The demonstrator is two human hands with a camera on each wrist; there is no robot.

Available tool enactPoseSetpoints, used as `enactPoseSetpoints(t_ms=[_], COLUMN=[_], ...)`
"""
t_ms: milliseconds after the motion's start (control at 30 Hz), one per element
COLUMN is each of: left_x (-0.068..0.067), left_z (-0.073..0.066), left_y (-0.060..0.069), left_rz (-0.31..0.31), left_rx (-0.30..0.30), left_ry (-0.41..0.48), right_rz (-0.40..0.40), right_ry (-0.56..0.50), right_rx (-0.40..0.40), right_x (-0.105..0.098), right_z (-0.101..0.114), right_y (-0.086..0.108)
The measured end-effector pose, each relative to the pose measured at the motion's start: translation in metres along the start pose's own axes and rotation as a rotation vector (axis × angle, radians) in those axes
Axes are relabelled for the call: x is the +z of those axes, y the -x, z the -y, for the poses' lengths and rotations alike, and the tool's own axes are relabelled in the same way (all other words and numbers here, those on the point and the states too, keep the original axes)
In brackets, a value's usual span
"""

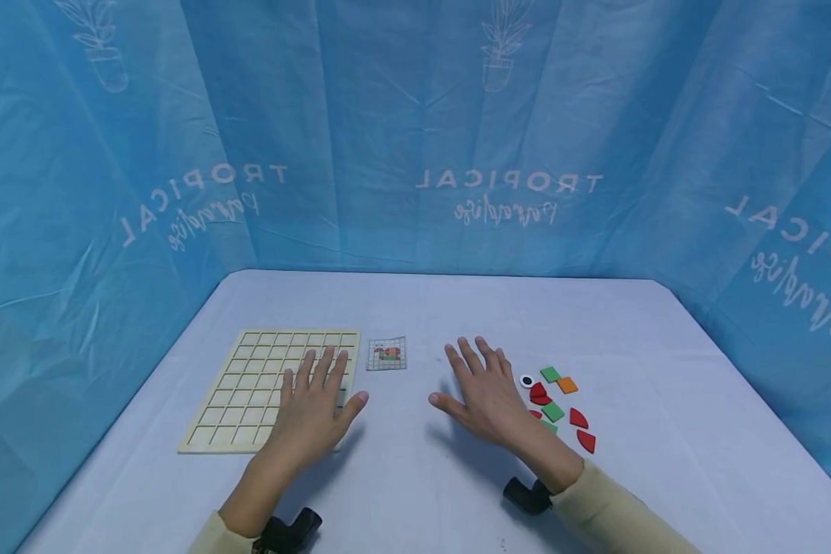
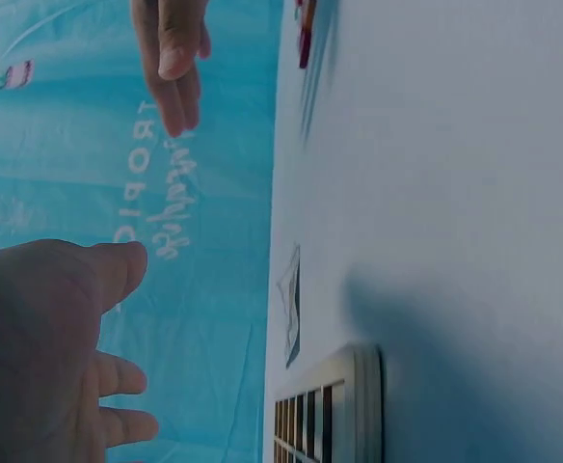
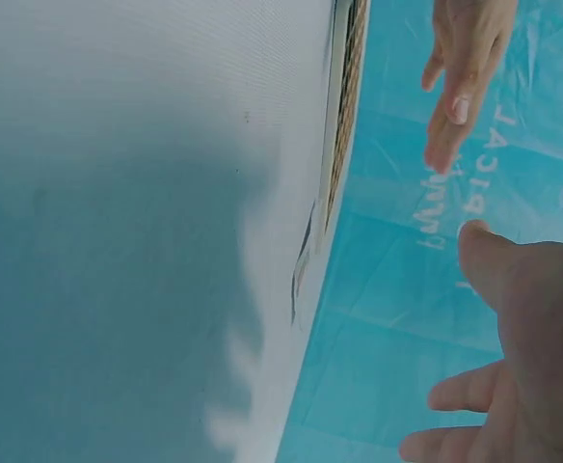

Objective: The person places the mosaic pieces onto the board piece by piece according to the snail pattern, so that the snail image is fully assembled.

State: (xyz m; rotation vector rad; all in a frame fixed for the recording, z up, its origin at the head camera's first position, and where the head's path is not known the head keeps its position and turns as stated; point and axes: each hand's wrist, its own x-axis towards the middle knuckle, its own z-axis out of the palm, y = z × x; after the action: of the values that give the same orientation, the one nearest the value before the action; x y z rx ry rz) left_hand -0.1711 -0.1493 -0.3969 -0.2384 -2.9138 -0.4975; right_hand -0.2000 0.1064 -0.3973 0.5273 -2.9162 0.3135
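My left hand (image 1: 312, 419), fingers straight and thumb spread, hovers over the right part of a pale wooden grid board (image 1: 231, 392) and holds nothing. Palm down, my right hand (image 1: 483, 396) hangs above the table just left of a loose group of flat pieces, its fingers extended. Among those pieces are green squares (image 1: 552, 412), an orange square (image 1: 567, 385), several red quarter-circles (image 1: 586, 441) and a white disc with a black dot (image 1: 527, 381). A small card (image 1: 386, 354) with a gridded, coloured picture lies between the hands, beside the board. Part of the group is hidden by my right hand and wrist.
A white cloth covers the table (image 1: 450, 308). Blue curtains (image 1: 415, 138) with printed lettering hang behind it and along both sides. Black camera mounts (image 1: 298, 531) sit at my wrists, under the beige sleeves (image 1: 616, 512).
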Motion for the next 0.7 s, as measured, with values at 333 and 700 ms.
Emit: enactPoseSetpoints(t_ms=[333,700], left_x=[-0.013,-0.026], left_z=[0.029,0.063], left_y=[-0.001,-0.001], left_rz=[-0.068,-0.11], left_rx=[0.005,-0.016], left_ry=[0.075,0.154], right_rz=[-0.013,-0.011], right_ry=[-0.156,-0.265], right_rx=[-0.013,-0.039], right_x=[0.005,0.013], right_z=[0.006,0.016], right_y=[-0.017,-0.042])
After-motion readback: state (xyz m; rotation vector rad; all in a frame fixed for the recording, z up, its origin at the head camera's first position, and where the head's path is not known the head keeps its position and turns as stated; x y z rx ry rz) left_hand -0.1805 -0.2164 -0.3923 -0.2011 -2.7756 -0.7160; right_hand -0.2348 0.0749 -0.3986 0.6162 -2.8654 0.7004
